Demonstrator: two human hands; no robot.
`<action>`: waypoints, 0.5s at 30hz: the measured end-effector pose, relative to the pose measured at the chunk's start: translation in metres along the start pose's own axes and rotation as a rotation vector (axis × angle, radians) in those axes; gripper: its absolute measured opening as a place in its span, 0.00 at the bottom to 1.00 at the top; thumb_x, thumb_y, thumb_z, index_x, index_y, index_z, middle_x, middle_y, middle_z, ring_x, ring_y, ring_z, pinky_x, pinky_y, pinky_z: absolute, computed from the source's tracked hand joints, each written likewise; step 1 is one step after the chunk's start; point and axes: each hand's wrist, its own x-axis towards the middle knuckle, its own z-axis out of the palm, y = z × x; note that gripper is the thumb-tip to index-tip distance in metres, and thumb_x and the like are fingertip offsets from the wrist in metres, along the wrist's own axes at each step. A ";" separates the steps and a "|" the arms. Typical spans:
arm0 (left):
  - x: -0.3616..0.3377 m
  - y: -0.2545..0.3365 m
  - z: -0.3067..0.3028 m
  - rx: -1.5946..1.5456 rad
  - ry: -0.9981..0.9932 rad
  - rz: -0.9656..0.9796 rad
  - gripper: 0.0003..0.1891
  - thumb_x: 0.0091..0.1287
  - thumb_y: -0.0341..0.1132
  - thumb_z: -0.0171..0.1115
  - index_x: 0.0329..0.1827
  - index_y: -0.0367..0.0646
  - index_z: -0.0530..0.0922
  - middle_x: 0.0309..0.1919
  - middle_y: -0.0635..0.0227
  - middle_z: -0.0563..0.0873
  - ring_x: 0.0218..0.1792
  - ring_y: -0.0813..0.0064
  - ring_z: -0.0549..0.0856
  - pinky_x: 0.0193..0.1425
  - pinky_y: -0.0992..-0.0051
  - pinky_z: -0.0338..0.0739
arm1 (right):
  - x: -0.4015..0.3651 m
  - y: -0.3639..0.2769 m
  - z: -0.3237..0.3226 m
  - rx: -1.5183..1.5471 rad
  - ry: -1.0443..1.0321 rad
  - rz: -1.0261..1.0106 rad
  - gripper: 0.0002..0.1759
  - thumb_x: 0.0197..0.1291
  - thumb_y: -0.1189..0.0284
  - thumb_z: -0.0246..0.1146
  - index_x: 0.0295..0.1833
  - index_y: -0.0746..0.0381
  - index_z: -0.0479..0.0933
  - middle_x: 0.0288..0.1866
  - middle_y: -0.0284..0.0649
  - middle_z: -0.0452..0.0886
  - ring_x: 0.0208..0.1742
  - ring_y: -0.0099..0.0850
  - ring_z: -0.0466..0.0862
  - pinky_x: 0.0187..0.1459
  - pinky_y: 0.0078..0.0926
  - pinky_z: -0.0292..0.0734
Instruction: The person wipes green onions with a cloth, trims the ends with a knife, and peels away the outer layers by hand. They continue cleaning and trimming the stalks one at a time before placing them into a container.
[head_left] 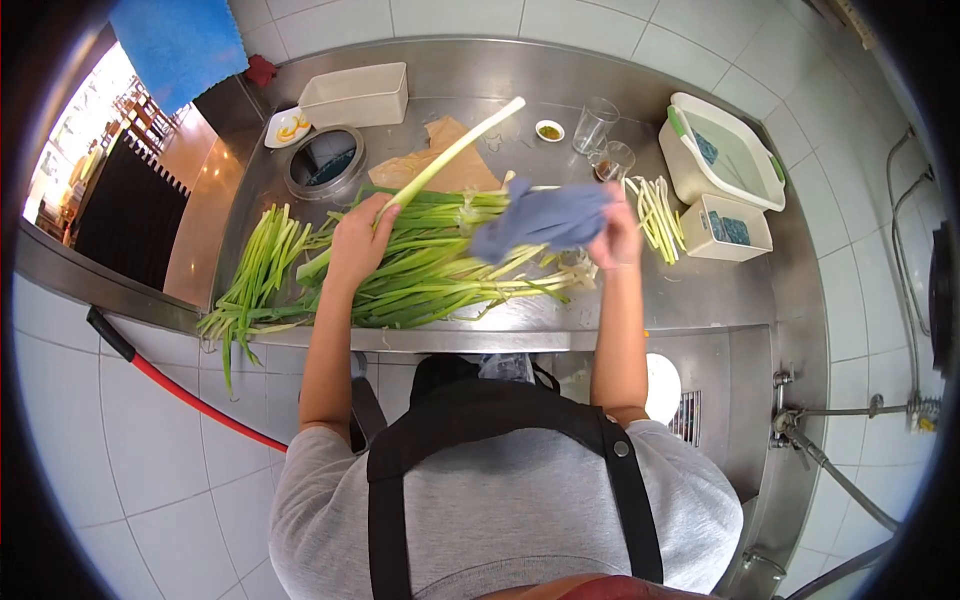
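Note:
My left hand [358, 242] is closed round a single thick green onion [455, 155], whose pale white end points up and to the right. In my right hand [618, 235] is a grey-blue cloth [545, 220], blurred by motion and apart from the held stalk. Beneath both hands a big pile of green onions [430, 285] lies across the steel counter, partly hidden by the cloth. Left of the pile sits another bunch of green onions [265, 260], its leaves hanging over the front edge. Several trimmed pale stalks [657, 222] lie just right of my right hand.
Behind the pile lies brown paper [410, 172]. A round metal-rimmed opening [290, 180], a cream bin [355, 97] and a small dish [288, 128] are at the left. Glasses [597, 125], a sauce bowl [549, 131] and white tubs [725, 150] stand right.

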 end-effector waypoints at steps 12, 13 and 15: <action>0.009 0.052 0.057 -0.118 0.006 0.120 0.12 0.69 0.42 0.54 0.42 0.42 0.77 0.30 0.54 0.82 0.31 0.51 0.81 0.34 0.60 0.73 | -0.019 0.095 0.019 0.093 0.328 0.379 0.24 0.65 0.57 0.54 0.58 0.64 0.70 0.49 0.45 0.79 0.50 0.39 0.80 0.50 0.37 0.77; 0.011 0.056 0.060 -0.142 -0.017 0.104 0.12 0.69 0.42 0.54 0.42 0.41 0.78 0.30 0.53 0.82 0.31 0.51 0.81 0.35 0.62 0.73 | -0.016 0.100 0.012 0.002 0.290 0.394 0.21 0.65 0.60 0.54 0.56 0.65 0.71 0.46 0.43 0.81 0.47 0.36 0.82 0.47 0.33 0.79; 0.010 0.063 0.065 -0.169 -0.044 0.089 0.13 0.69 0.41 0.54 0.42 0.40 0.78 0.30 0.53 0.81 0.31 0.52 0.81 0.36 0.64 0.73 | -0.003 0.095 0.026 -0.011 0.448 0.633 0.19 0.68 0.62 0.51 0.54 0.65 0.73 0.46 0.42 0.82 0.43 0.33 0.84 0.45 0.33 0.82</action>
